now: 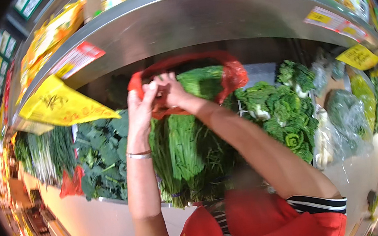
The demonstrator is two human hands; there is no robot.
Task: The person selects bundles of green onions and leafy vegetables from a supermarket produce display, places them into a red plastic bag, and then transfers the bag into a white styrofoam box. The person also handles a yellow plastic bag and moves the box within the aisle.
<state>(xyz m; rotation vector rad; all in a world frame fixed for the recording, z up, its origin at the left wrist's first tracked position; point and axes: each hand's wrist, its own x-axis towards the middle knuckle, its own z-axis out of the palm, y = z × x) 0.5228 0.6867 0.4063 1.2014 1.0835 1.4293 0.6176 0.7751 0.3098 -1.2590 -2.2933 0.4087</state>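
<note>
Before me a red plastic bag (234, 72) lies at the back of a vegetable display, its mouth wide around green leafy stalks (202, 81). My left hand (143, 97) is at the bag's left side, thumb and fingers closed on its red film. My right hand (170, 90) reaches across to the same side, close beside the left, its fingers bent over the bag's inner edge; whether it grips anything is unclear. Under my forearms lie bundles of long green stalks (183, 146), tied near their lower ends.
A metal shelf (198, 19) overhangs the display. Yellow handwritten signs (65, 102) hang from it. Broccoli-like leafy greens (101, 149) and spring onions (43, 155) lie left; curly leafy greens (287, 117) and vegetables in clear plastic (346, 114) lie right. A red apron (266, 214) shows below.
</note>
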